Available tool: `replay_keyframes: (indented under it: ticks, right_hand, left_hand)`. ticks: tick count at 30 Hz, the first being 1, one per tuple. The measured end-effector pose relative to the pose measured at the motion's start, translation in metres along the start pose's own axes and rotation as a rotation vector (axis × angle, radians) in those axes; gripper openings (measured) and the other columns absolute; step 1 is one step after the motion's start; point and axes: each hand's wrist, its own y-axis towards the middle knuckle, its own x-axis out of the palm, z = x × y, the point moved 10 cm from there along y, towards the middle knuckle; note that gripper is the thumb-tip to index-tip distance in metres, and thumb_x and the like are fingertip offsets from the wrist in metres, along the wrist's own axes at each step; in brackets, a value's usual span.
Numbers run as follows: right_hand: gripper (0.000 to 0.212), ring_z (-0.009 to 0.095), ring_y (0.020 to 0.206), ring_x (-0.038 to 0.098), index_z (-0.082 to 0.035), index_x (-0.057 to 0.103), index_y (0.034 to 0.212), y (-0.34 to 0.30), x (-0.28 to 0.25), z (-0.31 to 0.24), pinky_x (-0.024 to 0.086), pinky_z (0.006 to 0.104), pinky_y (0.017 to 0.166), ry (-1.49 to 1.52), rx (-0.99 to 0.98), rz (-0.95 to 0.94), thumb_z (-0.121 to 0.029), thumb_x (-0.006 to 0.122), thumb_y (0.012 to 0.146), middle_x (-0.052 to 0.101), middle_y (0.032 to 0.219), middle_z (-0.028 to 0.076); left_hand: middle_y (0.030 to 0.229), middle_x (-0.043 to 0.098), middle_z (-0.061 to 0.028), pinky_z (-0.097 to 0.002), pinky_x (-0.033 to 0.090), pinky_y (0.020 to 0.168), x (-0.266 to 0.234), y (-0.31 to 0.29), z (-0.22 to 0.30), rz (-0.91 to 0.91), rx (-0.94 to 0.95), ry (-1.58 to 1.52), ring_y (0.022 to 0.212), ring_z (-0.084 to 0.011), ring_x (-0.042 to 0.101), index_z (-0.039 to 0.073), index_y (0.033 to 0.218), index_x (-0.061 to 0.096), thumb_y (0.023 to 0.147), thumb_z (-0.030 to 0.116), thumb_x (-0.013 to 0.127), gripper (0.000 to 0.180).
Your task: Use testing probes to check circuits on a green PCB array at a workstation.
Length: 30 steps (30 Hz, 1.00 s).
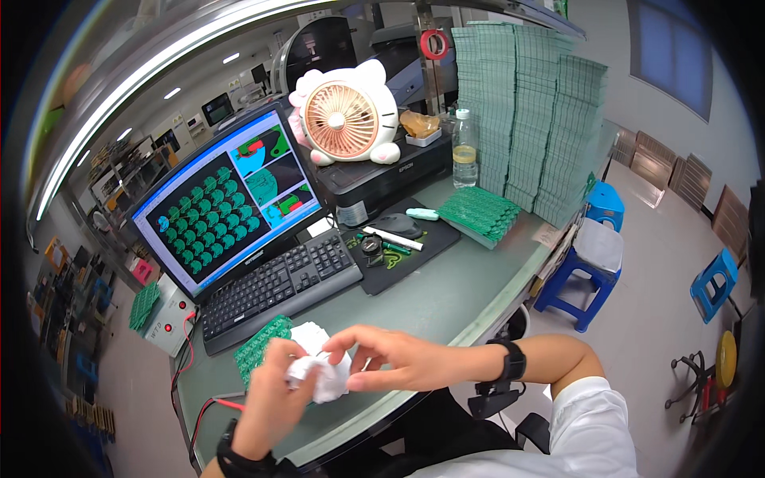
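A crumpled white cloth or tissue [328,381] is bunched up over the near part of the desk. My left hand [275,394] is closed on it, pinching its left side between thumb and fingers. From the right, my right hand [390,358] reaches over with curved, parted fingers; its index fingertip is at the top of the cloth and the thumb at its right edge. Green circuit boards [261,349] lie just beyond my left hand, partly covered by the white material. A red-handled probe or lead [229,404] lies left of my left wrist.
Behind are a black keyboard [279,283], a monitor [227,203] and a mouse [398,226] on a dark mat with pens. More green boards [478,213] sit before tall green stacks [518,119]. A bottle [464,151] and a white fan [343,115] stand at the back.
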Motion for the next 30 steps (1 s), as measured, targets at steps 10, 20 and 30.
replay_keyframes:
  ticks: [10,20,30]
  right_hand:
    - [0.033,0.009,0.081,0.062,-0.004,0.044,0.122,-0.002,0.001,0.021,0.049,0.0237,0.067,0.284,0.185,-0.024,-0.011,0.060,0.094,0.056,0.097,0.005]
    - [0.018,0.008,0.076,0.061,0.001,0.065,0.098,0.043,-0.176,0.030,0.049,0.0224,0.063,-0.208,0.105,0.400,0.003,0.053,0.084,0.059,0.093,0.002]
    - [0.020,0.012,0.074,0.066,0.001,0.069,0.101,0.145,-0.261,0.113,0.056,0.0268,0.070,-0.532,0.344,0.453,-0.007,0.057,0.087,0.069,0.083,0.007]
  left_hand:
    - [0.082,0.067,-0.0099,-0.0242,0.048,0.060,0.050,0.004,0.002,-0.198,-0.136,-0.387,0.073,-0.0119,0.064,0.002,0.101,0.046,0.090,0.006,0.063,0.021]
    - [0.112,0.057,-0.0163,-0.0378,0.047,0.080,-0.045,-0.117,-0.033,0.252,0.208,0.111,0.085,-0.0288,0.057,0.002,0.115,0.055,0.086,-0.001,0.060,0.030]
    - [0.107,0.059,-0.0176,-0.0458,0.041,0.091,-0.034,-0.204,-0.130,0.443,-0.187,0.408,0.101,-0.0357,0.055,0.002,0.106,0.060,0.080,0.001,0.060,0.027]
